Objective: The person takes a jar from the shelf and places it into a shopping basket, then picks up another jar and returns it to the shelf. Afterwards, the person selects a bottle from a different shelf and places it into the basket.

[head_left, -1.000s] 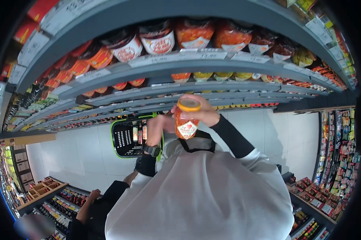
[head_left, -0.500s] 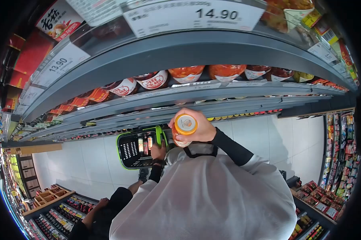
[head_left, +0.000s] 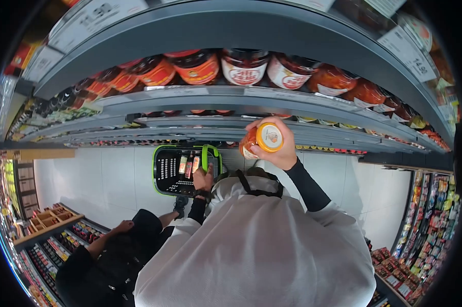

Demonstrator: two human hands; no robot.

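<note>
My right hand is wrapped round a glass jar of red-orange food with an orange-rimmed lid. The jar is tilted, its lid facing up toward the camera, in front of the lower shelves. My left hand is closed on the green handle of a black shopping basket with a green rim. Several small packed items lie inside the basket, near its handle.
Shelves of jars curve across the top, with price tags on their edges. A person in black is at lower left. Display racks stand at right, and a wooden-edged rack at left.
My left hand has come away from near the jar and taken hold of the basket handle. The jar in my right hand has moved right and tilted. The view of the shelves has shifted.
</note>
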